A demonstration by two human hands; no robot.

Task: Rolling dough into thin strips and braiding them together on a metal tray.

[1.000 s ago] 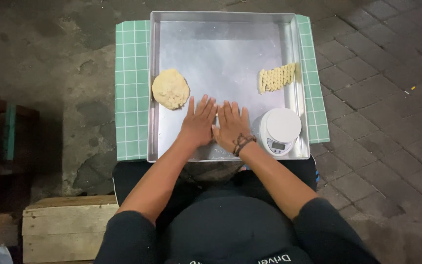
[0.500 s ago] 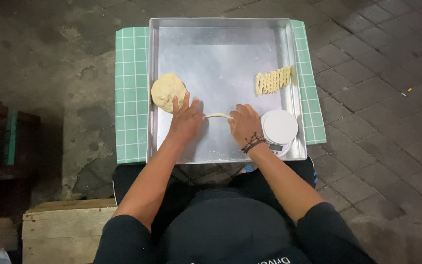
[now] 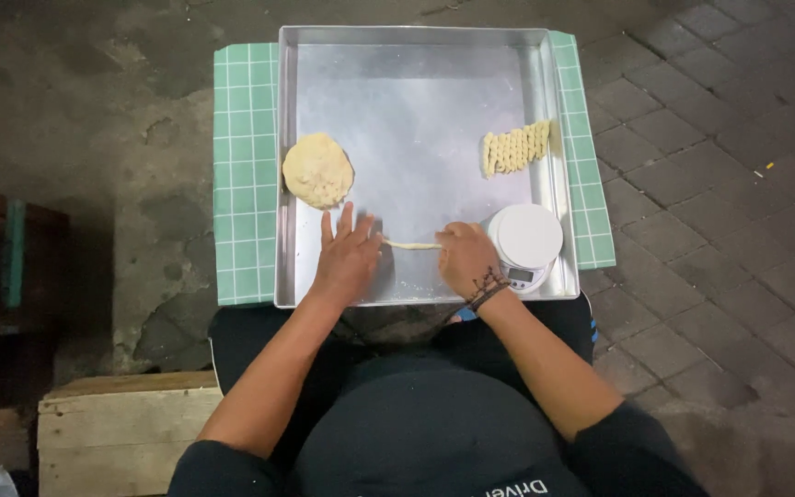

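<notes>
On tray [image 3: 416, 55] | 2 hands' grip spread, seemingly pressing dough rope [image 3: 413, 246]

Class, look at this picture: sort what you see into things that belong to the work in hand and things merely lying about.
In use:
left hand
right hand
thin dough rope between them
metal tray
dough lump
row of twisted dough pieces
white kitchen scale

Lying about:
green checked cloth under the tray
wooden block
</notes>
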